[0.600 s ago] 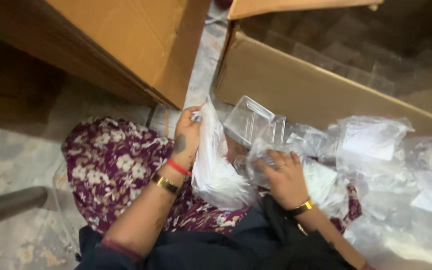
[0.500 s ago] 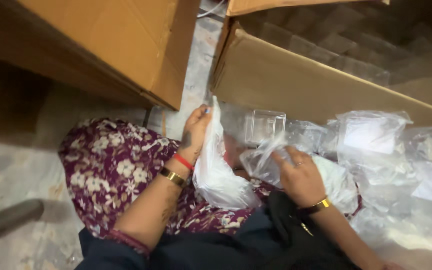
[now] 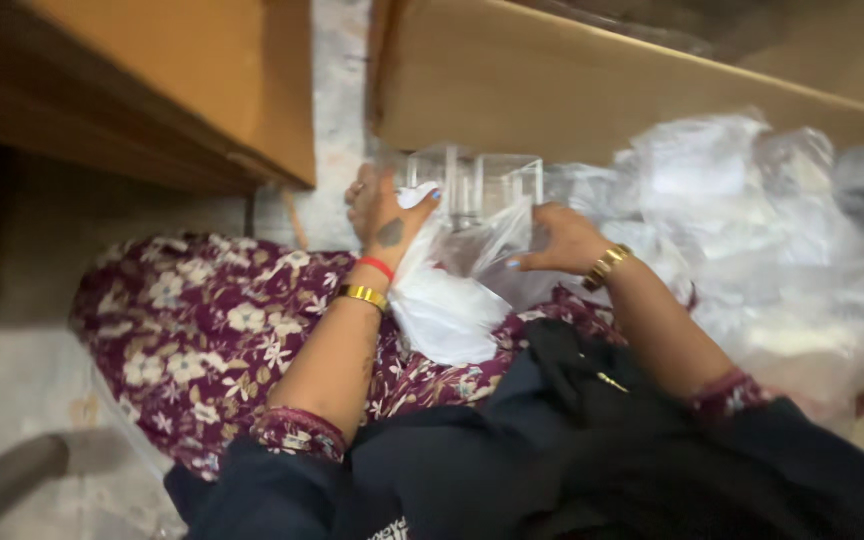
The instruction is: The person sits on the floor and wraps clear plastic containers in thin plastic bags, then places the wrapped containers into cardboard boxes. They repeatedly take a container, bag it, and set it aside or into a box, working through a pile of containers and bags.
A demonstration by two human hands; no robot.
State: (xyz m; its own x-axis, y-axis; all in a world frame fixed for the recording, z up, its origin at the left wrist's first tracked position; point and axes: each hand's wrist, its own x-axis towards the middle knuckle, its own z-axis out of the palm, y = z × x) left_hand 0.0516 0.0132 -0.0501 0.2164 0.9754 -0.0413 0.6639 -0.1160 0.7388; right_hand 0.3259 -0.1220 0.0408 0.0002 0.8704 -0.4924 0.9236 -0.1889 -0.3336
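Item: clear plastic container [image 3: 477, 185], boxy and see-through, held upright over the person's lap, between the two hands and just in front of the cardboard box [image 3: 592, 95].

Left hand [image 3: 384, 215]: raised at the container's left side, fingers closed on the edge of a white plastic bag [image 3: 442, 310] that hangs from it down to the lap. Red band and gold bangle at the wrist.

Right hand [image 3: 562, 240]: at the container's lower right, fingers pinching thin clear plastic film [image 3: 492, 250] wrapped about the container's base. Gold bracelet at the wrist. The hands are apart, the container between them.

Surroundings: heap of crumpled clear plastic bags [image 3: 772, 220] to the right, touching the right forearm; floral maroon garment [image 3: 222, 330] across the lap; dark cloth [image 3: 572, 430] nearest the viewer; second cardboard box [image 3: 182, 70] at upper left.
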